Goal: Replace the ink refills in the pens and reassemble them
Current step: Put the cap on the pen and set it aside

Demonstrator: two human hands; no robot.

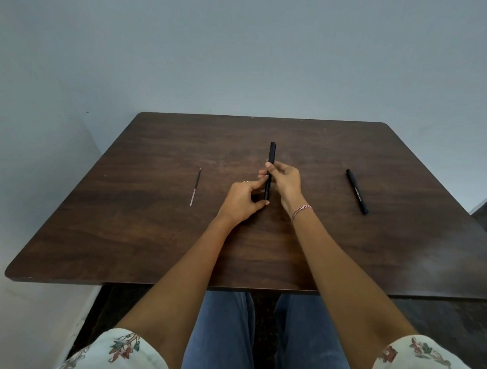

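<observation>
A black pen (271, 158) stands almost upright over the middle of the dark wooden table (144, 230). My left hand (241, 201) pinches its lower part between thumb and fingers. My right hand (285, 179) grips the pen just above, fingers curled round the barrel. The pen's bottom end is hidden between the hands. A thin ink refill (195, 187) lies loose on the table to the left. A second black pen (357, 191) with white lettering lies on the table to the right.
The table stands against a pale blue wall (230, 45). Its near edge runs above my lap in blue jeans (224, 338). A beaded bracelet (301, 210) circles my right wrist.
</observation>
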